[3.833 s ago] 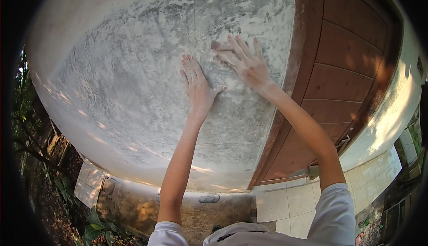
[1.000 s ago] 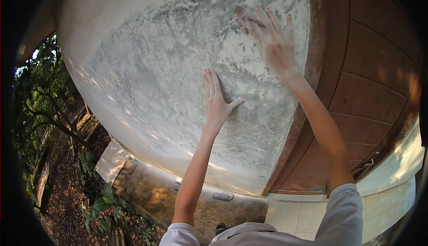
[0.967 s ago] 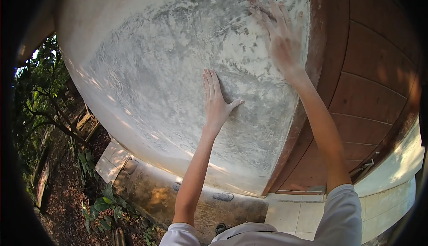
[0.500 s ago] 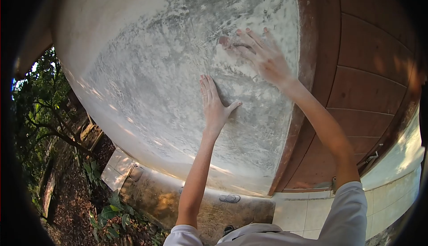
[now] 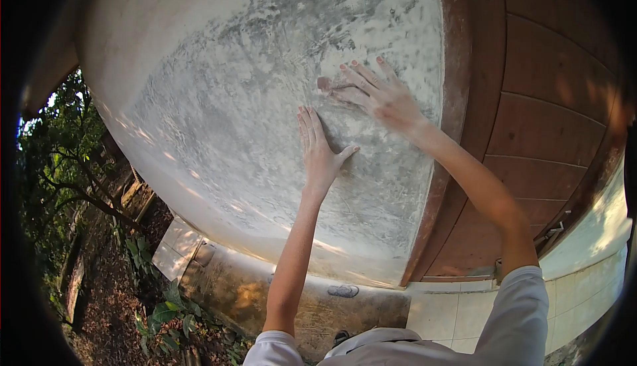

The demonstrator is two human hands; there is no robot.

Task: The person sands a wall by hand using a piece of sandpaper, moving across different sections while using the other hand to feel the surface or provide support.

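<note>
Left hand: the left hand point(image 5: 320, 152) lies flat on the wall point(image 5: 219, 120), palm to the surface, fingers straight and close together pointing up, thumb spread out to the right; it grips nothing.
Right hand: the right hand point(image 5: 378, 94) is pressed to the wall above and to the right of the left one, fingers spread wide and extended toward the upper left.
Pad: a small reddish-brown piece, seemingly a sanding pad point(image 5: 325, 84), sits under the tips of the right fingers, held flat against the wall; only its left end shows, so its full shape cannot be told.
Position of pad: on the grey, scuffed patch of wall, just above the left fingertips and well left of the door frame.
Wall: pale plaster, mottled grey and white with scratch marks, cleaner and whiter toward the upper left.
Door frame: the brown door frame point(image 5: 451, 100) runs down just right of the right hand.
Door: a panelled wooden door point(image 5: 551, 87) fills the right side.
Floor: pale tiles point(image 5: 451, 306) lie below the door.
Sleeves: white sleeves point(image 5: 514, 319) show at the bottom edge.
Greenery: trees and leafy plants point(image 5: 73, 187) stand at far left.
</note>
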